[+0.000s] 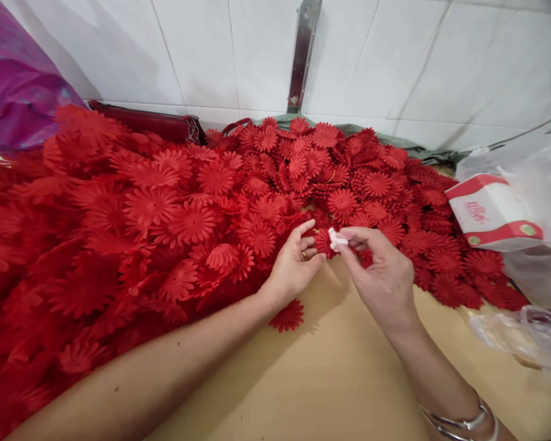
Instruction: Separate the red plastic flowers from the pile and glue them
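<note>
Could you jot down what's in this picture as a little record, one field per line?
Left hand: ringed, fingers by a red flower piece; grip unclear
Right hand: pinching a small white piece
Right wrist: metal bracelet
Work surface: tan table
Pile: many red flower pieces, spread behind and left of the hands
Loose piece: single red flower near the left forearm
Right side: red-and-white box
Back: white tiled wall

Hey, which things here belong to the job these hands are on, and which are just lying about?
Seemingly part of the job:
- small white piece, pinched in the right hand
- red flower at the left hand
- heaped red flowers

Seemingly just lying about:
- red-and-white box
- dark red bag
- purple sheeting
- translucent plastic
</note>
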